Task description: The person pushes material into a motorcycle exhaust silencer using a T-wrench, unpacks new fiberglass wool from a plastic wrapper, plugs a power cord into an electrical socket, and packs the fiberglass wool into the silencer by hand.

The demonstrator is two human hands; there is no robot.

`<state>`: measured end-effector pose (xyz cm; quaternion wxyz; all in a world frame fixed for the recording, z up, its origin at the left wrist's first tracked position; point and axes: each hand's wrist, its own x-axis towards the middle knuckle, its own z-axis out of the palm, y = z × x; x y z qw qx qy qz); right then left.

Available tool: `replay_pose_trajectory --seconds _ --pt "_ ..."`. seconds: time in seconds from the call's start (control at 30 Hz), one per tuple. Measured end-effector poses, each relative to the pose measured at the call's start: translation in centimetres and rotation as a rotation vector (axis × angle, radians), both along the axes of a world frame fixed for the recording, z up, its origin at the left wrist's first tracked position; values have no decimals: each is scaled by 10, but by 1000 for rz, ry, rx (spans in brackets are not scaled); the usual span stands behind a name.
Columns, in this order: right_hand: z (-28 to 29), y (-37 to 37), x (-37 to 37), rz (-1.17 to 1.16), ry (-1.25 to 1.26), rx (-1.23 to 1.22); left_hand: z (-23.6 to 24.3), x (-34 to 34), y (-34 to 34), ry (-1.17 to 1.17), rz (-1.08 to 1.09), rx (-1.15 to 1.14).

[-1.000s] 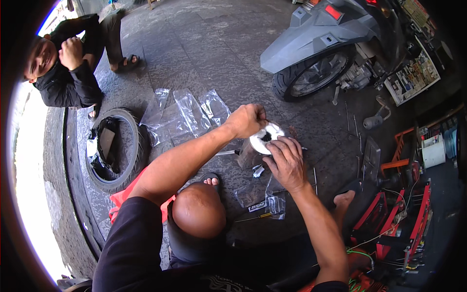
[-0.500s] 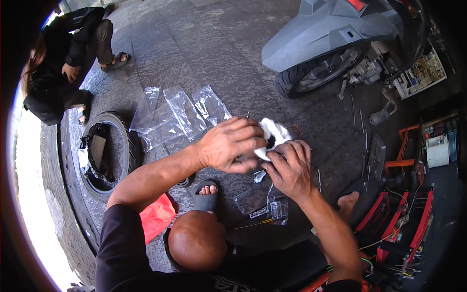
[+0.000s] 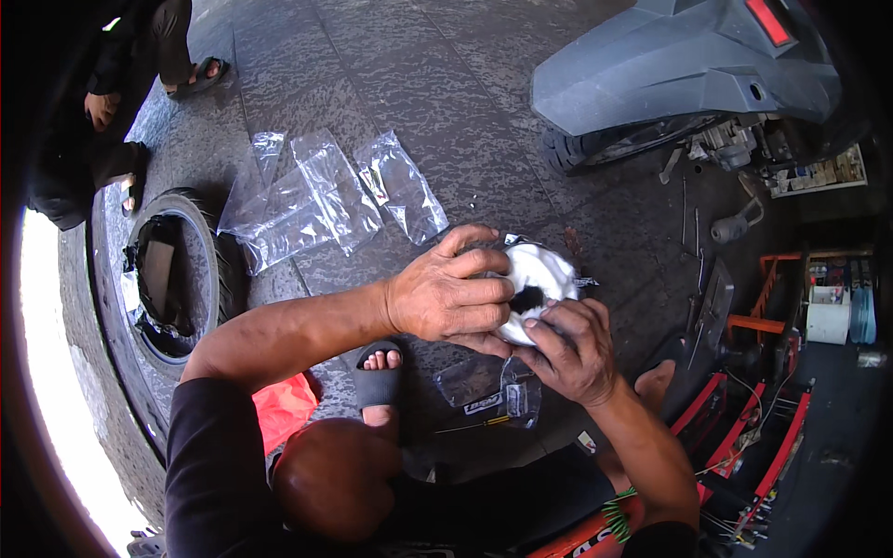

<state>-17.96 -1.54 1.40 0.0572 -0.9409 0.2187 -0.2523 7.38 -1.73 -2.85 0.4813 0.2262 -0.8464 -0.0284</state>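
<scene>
Between my two hands is a white, fluffy ring of wadding point(image 3: 544, 267) with a dark hole in its middle. My left hand point(image 3: 453, 290) closes round the ring's left side, with its fingers curled and the thumb below. On the near right side, my right hand point(image 3: 575, 355) pinches the edge of the same ring. The fingertips of the left hand are partly hidden behind the wadding. Something dark or shiny pokes out at the ring's right edge, too small to make out. Under my hands lie small clear plastic packets point(image 3: 488, 391) on the floor.
Clear plastic bags point(image 3: 335, 200) are spread ahead on the floor. A loose tyre point(image 3: 219, 270) lies at left, near a person in dark clothes point(image 3: 116, 112). A grey motorcycle tail point(image 3: 670, 70) stands at far right. A yellow-handled screwdriver point(image 3: 493, 422) and a red tool rack point(image 3: 781, 437) are nearer.
The white ring has turned so its round shape and dark hole show more fully. My left hand has settled round its left side. The whole view has shifted slightly.
</scene>
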Motion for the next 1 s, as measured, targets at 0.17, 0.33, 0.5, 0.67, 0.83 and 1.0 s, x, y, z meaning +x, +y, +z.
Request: replay_pose_trajectory --seconds 0.17,0.33,0.5,0.67,0.83,1.0 --pt "34 -14 26 -145 193 24 11 10 -14 -73 78 121" --pt "53 -6 31 -153 268 104 21 7 -4 -77 50 107" --pt "46 20 25 -195 232 62 33 3 22 -232 119 168" --pt "73 39 25 -138 81 169 39 2 52 -283 107 130" --pt "69 16 27 -290 -106 317 31 -8 64 -279 59 102" --pt "87 24 29 -138 207 55 37 -2 70 -303 39 127"
